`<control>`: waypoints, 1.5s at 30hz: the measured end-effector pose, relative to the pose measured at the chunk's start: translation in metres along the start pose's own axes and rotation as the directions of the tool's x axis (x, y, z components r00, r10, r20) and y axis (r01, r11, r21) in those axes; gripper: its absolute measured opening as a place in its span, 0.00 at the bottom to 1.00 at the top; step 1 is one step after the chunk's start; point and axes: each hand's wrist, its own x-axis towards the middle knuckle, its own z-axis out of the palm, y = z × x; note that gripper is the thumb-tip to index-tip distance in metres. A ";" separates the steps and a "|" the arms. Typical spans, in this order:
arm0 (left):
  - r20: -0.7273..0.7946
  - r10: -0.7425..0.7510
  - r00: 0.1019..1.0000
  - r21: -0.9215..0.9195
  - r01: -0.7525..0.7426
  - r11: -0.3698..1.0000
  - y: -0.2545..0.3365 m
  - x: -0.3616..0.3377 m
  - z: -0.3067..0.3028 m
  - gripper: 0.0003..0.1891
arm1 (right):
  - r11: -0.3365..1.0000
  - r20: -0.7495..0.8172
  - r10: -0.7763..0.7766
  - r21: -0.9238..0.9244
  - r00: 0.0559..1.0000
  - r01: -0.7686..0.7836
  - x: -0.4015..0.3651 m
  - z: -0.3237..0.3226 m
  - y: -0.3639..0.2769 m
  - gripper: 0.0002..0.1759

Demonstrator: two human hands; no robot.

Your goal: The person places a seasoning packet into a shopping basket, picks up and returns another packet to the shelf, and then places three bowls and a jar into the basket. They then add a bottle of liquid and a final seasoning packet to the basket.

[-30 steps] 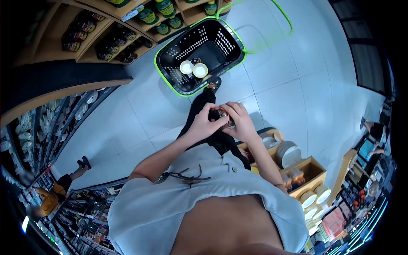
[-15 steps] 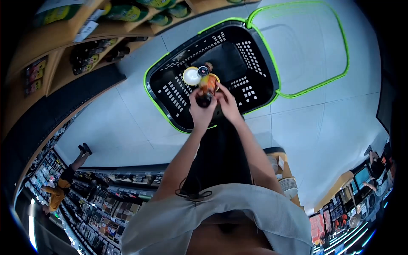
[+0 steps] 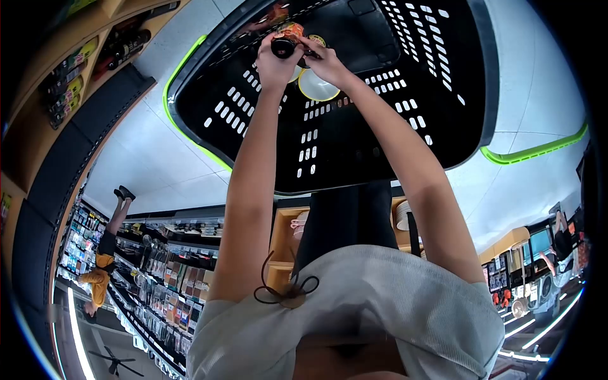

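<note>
Single view: fisheye head cam, pointing steeply down and forward past the wearer's own torso. It sits close over the black perforated plastic basket with green rim [image 3: 354,145], which fills the upper frame. Pale tiled floor [image 3: 158,164] and wooden shelves [image 3: 57,69] curve round the edges.

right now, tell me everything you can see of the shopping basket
The shopping basket is black plastic, slotted on walls and bottom, with a bright green rim and a green handle folded down. It stands open on the pale tiled floor. A white-topped round tub lies inside; the left hand and right hand hold a bottle low in it.
</note>
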 end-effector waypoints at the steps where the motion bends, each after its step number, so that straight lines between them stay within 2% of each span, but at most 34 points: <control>1: 0.027 -0.031 0.999 -0.031 0.032 0.999 -0.004 0.004 0.003 0.34 | 0.990 0.000 0.047 -0.135 0.999 -0.046 0.001 -0.002 -0.003 0.31; 4: 0.030 -0.002 1.000 -0.069 0.004 0.998 -0.015 0.016 0.011 0.37 | 0.957 -0.024 0.091 -0.274 0.996 -0.094 0.010 0.000 0.001 0.31; 7: 0.015 -0.034 0.999 0.009 0.034 0.999 -0.022 0.024 0.021 0.40 | 0.908 -0.049 0.085 -0.406 0.995 -0.098 0.016 0.005 0.007 0.32; 8: 0.036 -0.130 0.991 0.076 0.127 0.989 -0.024 0.026 0.024 0.43 | 0.891 -0.061 0.077 -0.444 0.995 -0.097 0.018 0.006 0.007 0.32; 11: 0.023 -0.144 0.989 0.079 0.141 0.987 -0.039 0.033 0.035 0.44 | 0.857 -0.086 0.065 -0.505 0.994 -0.100 0.023 0.007 0.007 0.32; 12: 0.026 -0.128 0.991 0.109 0.124 0.986 -0.040 0.035 0.036 0.44 | 0.860 -0.076 0.079 -0.499 0.994 -0.106 0.025 0.005 0.008 0.31; 15: 0.090 -0.161 0.983 0.048 0.157 0.986 -0.040 0.039 0.037 0.43 | 0.868 -0.042 0.133 -0.478 0.990 -0.137 0.029 0.002 0.009 0.30; 20: 0.061 -0.094 0.994 0.068 0.090 0.994 -0.051 0.045 0.042 0.39 | 0.853 0.002 0.190 -0.496 0.982 -0.165 0.032 0.000 0.009 0.33; 21: 0.034 -0.087 0.996 0.082 0.084 0.993 -0.049 0.041 0.039 0.38 | 0.838 -0.009 0.151 -0.529 0.988 -0.133 0.032 0.002 0.012 0.35; 23: 0.071 -0.151 0.986 0.041 0.149 0.988 -0.042 0.036 0.035 0.38 | 0.803 -0.111 0.098 -0.578 0.989 -0.145 0.028 0.007 0.018 0.36; 25: 0.039 -0.082 0.996 0.198 0.073 0.978 -0.053 0.037 0.038 0.42 | 0.787 -0.110 0.148 -0.588 0.983 -0.185 0.020 -0.001 0.011 0.36; 27: 0.035 -0.082 0.996 0.101 0.078 0.992 -0.064 0.035 0.040 0.45 | 0.786 -0.132 0.183 -0.575 0.974 -0.225 0.004 -0.013 0.002 0.35; 28: 0.106 0.018 0.994 0.035 -0.022 0.999 -0.059 0.030 0.030 0.46 | 0.794 -0.153 0.187 -0.557 0.970 -0.241 -0.005 -0.021 -0.002 0.35; 29: 0.087 0.065 0.994 0.141 -0.076 0.987 -0.051 0.019 0.025 0.39 | 0.803 -0.176 0.187 -0.540 0.967 -0.253 -0.012 -0.031 -0.007 0.35; 31: 0.128 0.145 0.981 0.180 -0.167 0.970 -0.039 -0.006 0.013 0.32 | 0.823 -0.239 0.209 -0.480 0.948 -0.302 -0.032 -0.051 -0.022 0.33; 33: 0.155 0.140 0.978 0.113 -0.159 0.981 -0.035 -0.042 0.001 0.31 | 0.871 -0.277 0.193 -0.394 0.941 -0.294 -0.057 -0.070 -0.037 0.30; 35: 0.145 0.141 0.979 0.150 -0.163 0.975 -0.025 -0.087 -0.014 0.25 | 0.953 -0.280 0.024 -0.283 0.960 -0.107 -0.085 -0.085 -0.029 0.23; 37: 0.228 0.123 0.966 0.041 -0.136 0.990 -0.021 -0.128 -0.031 0.20 | 0.985 -0.234 -0.022 -0.169 0.972 -0.018 -0.133 -0.095 -0.063 0.16; 39: 0.227 0.164 0.960 0.103 -0.191 0.976 -0.024 -0.172 -0.047 0.16 | 0.967 -0.195 -0.046 -0.254 0.980 -0.006 -0.184 -0.098 -0.091 0.13; 41: 0.195 0.153 0.969 0.176 -0.188 0.966 -0.024 -0.212 -0.064 0.19 | 0.890 -0.125 -0.132 -0.451 0.983 0.062 -0.226 -0.098 -0.098 0.12; 43: 0.028 0.150 0.988 0.305 -0.152 0.940 -0.002 -0.244 -0.086 0.22 | 0.727 -0.043 -0.246 -0.669 0.968 0.155 -0.262 -0.096 -0.110 0.11; 45: -0.156 0.133 0.979 0.379 -0.065 0.923 0.001 -0.265 -0.105 0.31 | 0.592 0.012 -0.285 -0.785 0.959 0.186 -0.283 -0.092 -0.114 0.14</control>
